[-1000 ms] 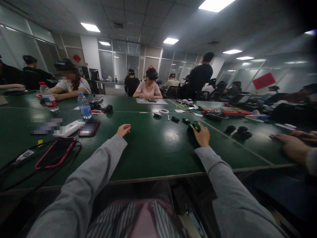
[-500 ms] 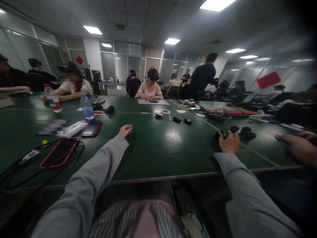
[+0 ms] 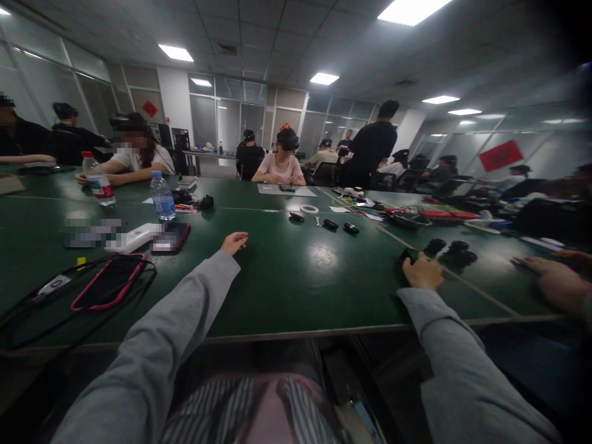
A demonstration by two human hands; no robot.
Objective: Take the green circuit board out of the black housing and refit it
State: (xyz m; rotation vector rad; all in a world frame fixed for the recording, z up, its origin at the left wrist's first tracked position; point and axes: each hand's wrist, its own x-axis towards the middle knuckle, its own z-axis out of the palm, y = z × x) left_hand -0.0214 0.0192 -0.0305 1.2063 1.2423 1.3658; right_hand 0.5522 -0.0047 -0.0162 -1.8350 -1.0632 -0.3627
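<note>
My left hand [image 3: 235, 243] rests over the green table [image 3: 287, 283], its fingers loosely stretched out to the right and holding nothing that I can see. On the right, my right hand [image 3: 423, 272] grips a small dark box-shaped object [image 3: 406, 255], mostly covered by the fingers. Just beyond that hand stand several black rounded pieces [image 3: 457, 250]. Farther out, between my hands, are a white ring [image 3: 309, 209], a small wrench [image 3: 317, 221] and black oblong pieces [image 3: 330, 224].
At left lie a pink-edged phone [image 3: 110, 282] with black cables, a white box [image 3: 135, 238] and two bottles, one a blue-capped bottle [image 3: 162, 197]. Another person's hand [image 3: 557, 280] is near my right. A person [image 3: 281, 163] sits opposite. Cables and tools [image 3: 407, 213] crowd the far right.
My right hand has shifted slightly left and down, and its fingers have turned over the dark object; the green patch seen on it before is hidden. My left hand has stayed put.
</note>
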